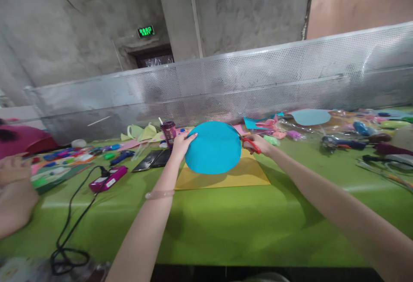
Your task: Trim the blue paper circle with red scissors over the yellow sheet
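A rounded sheet of blue paper [213, 147] is held up in front of me. My left hand [183, 143] is closed on its left edge, the thumb on the near face. In my right hand [258, 143] is a pair of red-handled scissors [251, 144], its blades at the paper's upper right edge. Below the blue paper, a yellow sheet [222, 181] lies flat on the green table [232, 226]. How far the blades are apart is too small to tell.
On the left are a purple power strip [108, 179] with a black cable, a black phone-like case [151, 160] and a dark cup with a straw [168, 132]. Another person's arm [16, 196] rests at far left. Craft scraps and a glue gun [342, 143] lie rightward. A perforated metal screen [226, 82] stands behind.
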Tool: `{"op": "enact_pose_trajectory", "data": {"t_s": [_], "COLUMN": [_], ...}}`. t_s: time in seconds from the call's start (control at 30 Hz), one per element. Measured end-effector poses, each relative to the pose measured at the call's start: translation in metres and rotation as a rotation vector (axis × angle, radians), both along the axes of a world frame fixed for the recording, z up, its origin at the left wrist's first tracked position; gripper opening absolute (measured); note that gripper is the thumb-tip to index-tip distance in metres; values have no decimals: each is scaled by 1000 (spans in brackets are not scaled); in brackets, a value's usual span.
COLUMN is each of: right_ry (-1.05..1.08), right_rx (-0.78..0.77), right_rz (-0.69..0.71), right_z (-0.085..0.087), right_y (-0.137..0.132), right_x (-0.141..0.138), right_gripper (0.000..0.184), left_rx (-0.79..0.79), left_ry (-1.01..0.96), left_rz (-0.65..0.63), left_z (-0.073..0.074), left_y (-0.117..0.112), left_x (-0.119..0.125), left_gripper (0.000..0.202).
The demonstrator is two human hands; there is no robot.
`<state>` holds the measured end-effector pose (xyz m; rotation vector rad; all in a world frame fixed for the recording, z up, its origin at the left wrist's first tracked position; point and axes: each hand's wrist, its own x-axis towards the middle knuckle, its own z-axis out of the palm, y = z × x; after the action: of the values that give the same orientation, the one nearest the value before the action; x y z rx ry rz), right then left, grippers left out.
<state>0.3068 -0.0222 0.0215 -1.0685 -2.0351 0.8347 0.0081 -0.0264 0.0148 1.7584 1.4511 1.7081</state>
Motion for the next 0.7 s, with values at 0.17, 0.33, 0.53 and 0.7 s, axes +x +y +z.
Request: {"op": "enact_pose_trajectory", "data": {"t_s": [0.17, 0.33, 0.53, 0.7], "right_ry": [-16, -26, -31, -18], "right_rx": [9, 25, 39, 49], "right_rz": [2, 11, 12, 18], "right_z": [1, 0, -2, -4], "right_y": [-1, 1, 3, 4], "right_x": [0, 1, 2, 2], "right_gripper": [11, 11, 13, 13], "left_rx": [3, 14, 6, -6], "left_ry": [-11, -19, -2, 8], "left_rz": [-22, -35, -28, -23], "left_z": [-1, -2, -2, 0], "left_y": [1, 2, 2, -1], "left_x": [-1, -1, -2, -1], "left_gripper": [42, 41, 41, 40]}}
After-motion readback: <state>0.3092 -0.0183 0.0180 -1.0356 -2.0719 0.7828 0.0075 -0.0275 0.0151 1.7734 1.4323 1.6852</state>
